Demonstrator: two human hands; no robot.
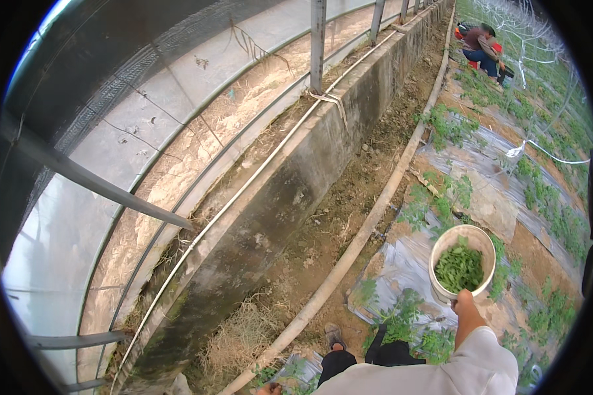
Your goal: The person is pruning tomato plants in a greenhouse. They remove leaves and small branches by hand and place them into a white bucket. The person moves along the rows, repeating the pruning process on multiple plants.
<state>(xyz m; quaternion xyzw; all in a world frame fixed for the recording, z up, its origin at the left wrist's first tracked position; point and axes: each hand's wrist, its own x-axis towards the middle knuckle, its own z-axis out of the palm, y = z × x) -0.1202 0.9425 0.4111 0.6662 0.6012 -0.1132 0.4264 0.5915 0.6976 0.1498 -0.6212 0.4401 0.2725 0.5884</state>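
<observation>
My right hand (463,300) grips the near rim of a white plastic bucket (490,249), thumb side up. Green leafy plant cuttings (458,269) lie inside the bucket, well below its rim. The bucket is held out over a row of young plants (400,311) growing through silvery plastic mulch film (398,261). Only part of my left hand (271,388) shows, at the bottom edge of the view beside low leaves; its fingers are mostly cut off.
A thick pipe or hose (358,249) runs lengthwise along the soil. Left of it stands a low concrete wall (276,212) with a thin white pipe (232,202) and metal posts (318,49). Farther up the rows, a person (482,47) sits low. White strings (556,159) hang at right.
</observation>
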